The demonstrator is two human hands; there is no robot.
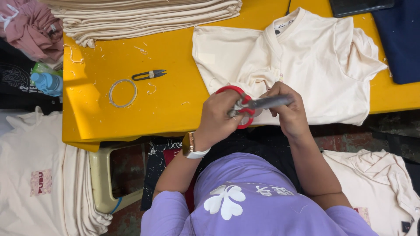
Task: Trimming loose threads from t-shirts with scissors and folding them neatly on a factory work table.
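Left fingers (227,105) are curled tight through the red loops of the scissors (245,106), while the right hand (286,109) pinches the blades closed, probably to steady them. Both hover just over the near hem of the cream shirt (306,57), spread flat on the yellow worktop (175,96). Snips (148,74) and a wire ring (123,93) lie left of the shirt.

Single head camera, looking steeply down, close over yellow table (131,109) edge

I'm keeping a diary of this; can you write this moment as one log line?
left hand: holds red-handled metal scissors | right hand: on blades | cream cotton T-shirt: flat on yellow table
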